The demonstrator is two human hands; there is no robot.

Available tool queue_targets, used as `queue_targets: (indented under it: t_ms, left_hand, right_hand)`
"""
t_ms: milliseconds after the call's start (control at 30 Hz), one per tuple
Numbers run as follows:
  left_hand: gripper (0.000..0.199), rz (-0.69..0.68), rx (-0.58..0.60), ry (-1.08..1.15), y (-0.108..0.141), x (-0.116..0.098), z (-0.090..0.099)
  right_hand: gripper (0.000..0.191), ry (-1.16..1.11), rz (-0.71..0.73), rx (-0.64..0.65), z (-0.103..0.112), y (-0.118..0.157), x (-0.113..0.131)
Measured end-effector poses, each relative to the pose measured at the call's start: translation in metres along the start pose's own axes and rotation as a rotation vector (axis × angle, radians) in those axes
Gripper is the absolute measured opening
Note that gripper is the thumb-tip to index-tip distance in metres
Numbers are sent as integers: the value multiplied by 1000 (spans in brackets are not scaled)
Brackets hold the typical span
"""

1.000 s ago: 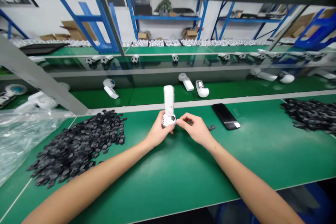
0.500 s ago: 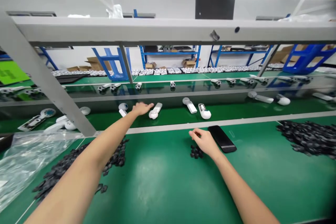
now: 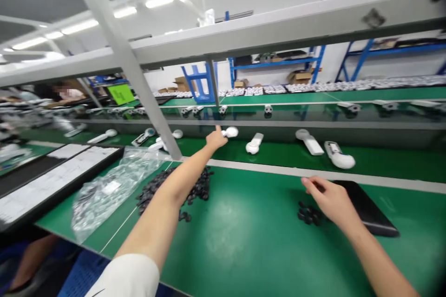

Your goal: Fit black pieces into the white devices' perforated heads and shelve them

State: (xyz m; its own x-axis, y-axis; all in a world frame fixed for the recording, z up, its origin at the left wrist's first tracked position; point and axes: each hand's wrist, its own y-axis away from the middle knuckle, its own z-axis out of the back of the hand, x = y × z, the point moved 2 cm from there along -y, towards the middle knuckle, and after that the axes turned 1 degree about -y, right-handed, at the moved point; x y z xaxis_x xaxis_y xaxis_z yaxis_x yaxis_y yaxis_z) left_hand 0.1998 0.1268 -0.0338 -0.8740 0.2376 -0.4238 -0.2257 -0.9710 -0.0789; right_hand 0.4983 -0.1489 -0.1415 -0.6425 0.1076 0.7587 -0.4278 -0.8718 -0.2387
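Note:
My left hand [image 3: 216, 139] reaches over the rail to the green belt. It closes on the handle end of a white round-headed handheld device [image 3: 231, 132]; most of that handle is hidden. My right hand [image 3: 326, 197] is curled above the near bench, thumb and fingertips pressed together, and whatever they may hold is too small to make out. Just below it lies a small cluster of black pieces [image 3: 308, 213]. A flat black slab-shaped object [image 3: 369, 211] rests at its right. More white devices lie on the belt, among them one [image 3: 255, 144] right of my left hand.
A heap of black pieces [image 3: 160, 185] lies under my left forearm, beside a clear plastic bag [image 3: 114, 185]. Black trays [image 3: 59, 176] stand at left. A slanted white post [image 3: 139, 83] and a crossbeam [image 3: 244, 35] frame the belt. Another person sits at far left.
The view has swung to the left. My left hand has moved back to the device behind it, whose round head now points right. My right hand stays over the small black pieces.

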Motion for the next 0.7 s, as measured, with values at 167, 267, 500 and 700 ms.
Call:
queue_targets:
  t_ms: [167,267,500,700]
  left_hand:
    - [67,-234,56,343,35,-39,-40]
    - [52,-405,295,550,102,-57,-76]
    - [58,-341,733,1172,213,-42,-125]
    - [70,-108,698,1419,196,-33,-139]
  right_hand:
    - [44,55,-39,17,2,-11,-10]
    - [42,80,0,75,9,-13,-7]
    - [26,188,50,412,14,-6,-2]
    - [18,323,91,498,12,1,3]
